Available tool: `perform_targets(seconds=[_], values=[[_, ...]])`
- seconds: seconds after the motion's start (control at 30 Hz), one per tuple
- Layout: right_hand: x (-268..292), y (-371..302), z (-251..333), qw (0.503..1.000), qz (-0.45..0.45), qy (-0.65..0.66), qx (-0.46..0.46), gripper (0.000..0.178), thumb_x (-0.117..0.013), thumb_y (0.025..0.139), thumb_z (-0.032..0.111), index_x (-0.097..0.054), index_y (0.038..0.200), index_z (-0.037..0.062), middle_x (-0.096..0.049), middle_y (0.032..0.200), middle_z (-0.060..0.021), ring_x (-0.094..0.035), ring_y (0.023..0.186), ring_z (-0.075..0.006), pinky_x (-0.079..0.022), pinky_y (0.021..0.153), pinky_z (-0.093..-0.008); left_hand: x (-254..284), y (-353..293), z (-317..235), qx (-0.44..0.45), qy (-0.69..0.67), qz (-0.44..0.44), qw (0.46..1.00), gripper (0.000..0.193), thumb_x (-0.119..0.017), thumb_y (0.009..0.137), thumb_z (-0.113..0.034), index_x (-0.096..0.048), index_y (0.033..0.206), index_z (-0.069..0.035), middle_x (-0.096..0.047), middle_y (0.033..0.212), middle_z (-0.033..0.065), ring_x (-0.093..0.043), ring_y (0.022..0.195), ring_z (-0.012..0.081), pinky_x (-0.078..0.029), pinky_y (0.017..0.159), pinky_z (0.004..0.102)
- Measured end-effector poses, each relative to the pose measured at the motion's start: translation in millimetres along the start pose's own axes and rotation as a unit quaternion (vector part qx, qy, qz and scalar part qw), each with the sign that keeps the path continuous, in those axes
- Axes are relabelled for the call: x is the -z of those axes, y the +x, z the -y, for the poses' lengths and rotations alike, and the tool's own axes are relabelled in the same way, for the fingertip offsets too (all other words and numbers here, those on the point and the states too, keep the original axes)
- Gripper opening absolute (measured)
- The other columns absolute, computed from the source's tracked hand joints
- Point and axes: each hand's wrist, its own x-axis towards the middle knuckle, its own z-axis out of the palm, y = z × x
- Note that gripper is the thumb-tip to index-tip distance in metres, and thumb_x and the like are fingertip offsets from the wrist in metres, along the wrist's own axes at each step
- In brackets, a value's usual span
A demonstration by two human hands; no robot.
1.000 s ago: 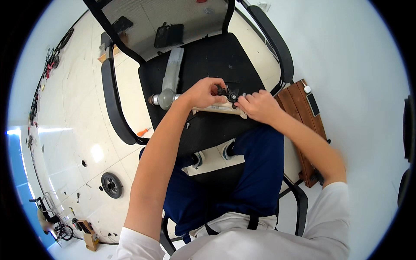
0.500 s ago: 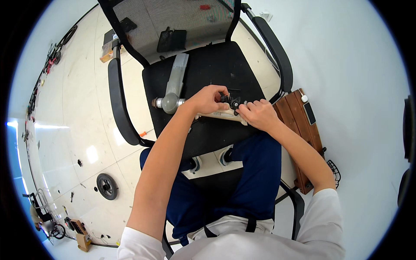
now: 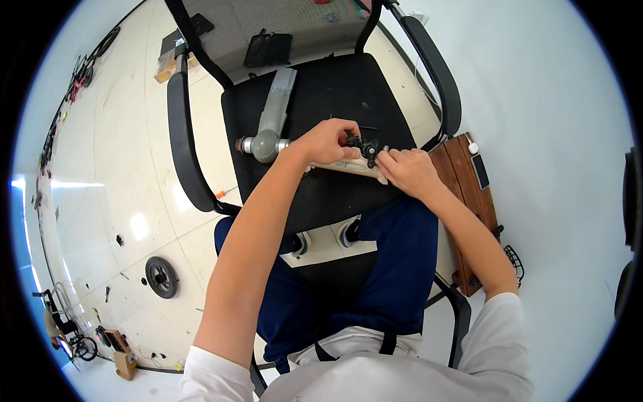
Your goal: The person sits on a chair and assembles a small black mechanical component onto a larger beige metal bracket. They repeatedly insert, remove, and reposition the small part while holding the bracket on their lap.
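My left hand (image 3: 331,142) is bent round the left side of a small black mechanical part (image 3: 370,151) with a round centre and short arms, fingers closed on it. Under that lies a long beige piece (image 3: 358,167), partly covered by my fingers, over the black chair seat (image 3: 321,201). From the right, my right hand (image 3: 410,171) pinches at the right side of the black part and the end of the beige piece. What its fingertips hold is too small to make out. A thin dark rod (image 3: 368,127) lies just beyond the black part.
Left of my hands, a grey hammer-shaped piece (image 3: 277,100) with silver collars lies on the seat. Armrests (image 3: 187,144) flank the seat. A wooden bench (image 3: 462,194) with a phone (image 3: 479,172) stands right. On the floor are a black wheel (image 3: 161,277) and an orange-handled screwdriver (image 3: 221,194).
The view has shifted slightly, so the chair and floor items sit a little higher. Both hands stay at the black part, with only small finger movement.
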Motion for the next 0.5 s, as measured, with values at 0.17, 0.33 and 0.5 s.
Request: perform_targets(seconds=[0.17, 0.33, 0.5], values=[[10, 3, 13, 0.996, -0.01, 0.031, -0.077, 0.017, -0.065, 0.093, 0.025, -0.059, 0.087, 0.0103, -0.059, 0.07, -0.0034, -0.063, 0.055, -0.0222, -0.049, 0.051, -0.0334, 3, -2, -1, -0.005, -0.001, -0.002, 1.0, 0.031, -0.08, 0.078, -0.016, -0.063, 0.101, -0.003, -0.065, 0.07, 0.0091, -0.058, 0.066, 0.0181, -0.046, 0.065, 0.0334], [17, 7, 7, 0.998, 0.056, -0.009, -0.006, 0.016, -0.064, 0.091, 0.022, -0.058, 0.099, 0.01, -0.062, 0.079, -0.0061, -0.064, 0.058, -0.0214, -0.05, 0.053, -0.0344, 2, 1, 1, -0.002, -0.008, 0.002, 1.0, 0.033, -0.08, 0.077, -0.018, -0.064, 0.101, -0.003, -0.065, 0.071, 0.0094, -0.06, 0.067, 0.0187, -0.046, 0.065, 0.0338], [2, 3, 5, 0.999, 0.022, -0.017, -0.021, 0.012, -0.066, 0.088, 0.02, -0.059, 0.09, 0.0098, -0.059, 0.065, -0.0028, -0.063, 0.056, -0.0195, -0.047, 0.052, -0.0331, 2, 1, -1, -0.012, 0.013, -0.005, 1.0, 0.035, -0.081, 0.077, -0.019, -0.063, 0.102, -0.003, -0.065, 0.072, 0.0095, -0.059, 0.067, 0.0182, -0.047, 0.065, 0.0332]])
